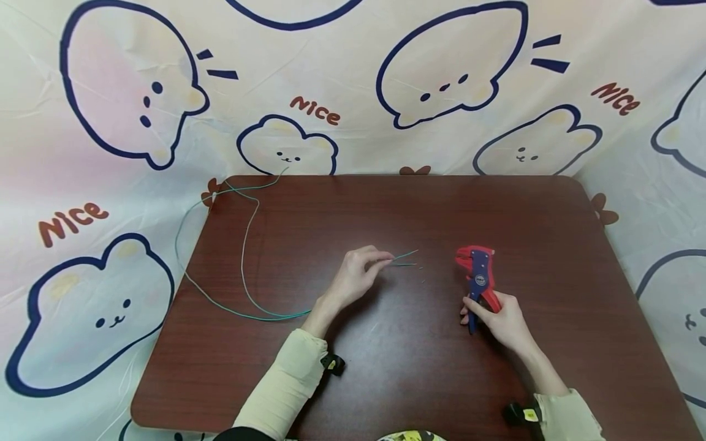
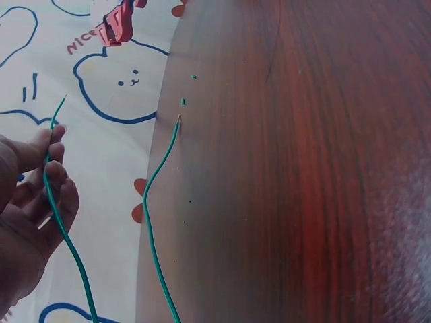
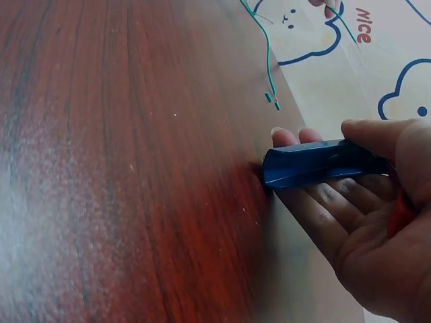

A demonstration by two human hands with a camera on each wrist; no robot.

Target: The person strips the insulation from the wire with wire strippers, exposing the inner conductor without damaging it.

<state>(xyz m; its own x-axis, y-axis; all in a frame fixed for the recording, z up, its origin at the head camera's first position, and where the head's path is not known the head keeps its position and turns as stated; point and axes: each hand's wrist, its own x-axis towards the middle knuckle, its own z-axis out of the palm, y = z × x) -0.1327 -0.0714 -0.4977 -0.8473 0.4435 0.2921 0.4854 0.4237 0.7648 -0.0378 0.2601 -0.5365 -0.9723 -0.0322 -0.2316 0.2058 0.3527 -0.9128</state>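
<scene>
Between thumb and fingertips, my left hand (image 1: 357, 269) pinches a green wire (image 2: 71, 242) close to its end, where a thin bare tip pokes out. A second green wire end (image 2: 151, 229) lies on the table beside it, its tip also bare. My right hand (image 1: 507, 321) holds a red and blue wire stripper (image 1: 481, 275) by the handles, its red head pointing away from me. In the right wrist view, the blue handle (image 3: 316, 161) lies across the fingers with the thumb on top. The stripper is apart from both wires.
Small green insulation bits (image 2: 183, 101) lie on the brown table (image 1: 386, 355) near the loose wire end. Long wire loops (image 1: 242, 245) spread over the left side and past the table edge. A patterned cloth (image 1: 353, 61) hangs behind.
</scene>
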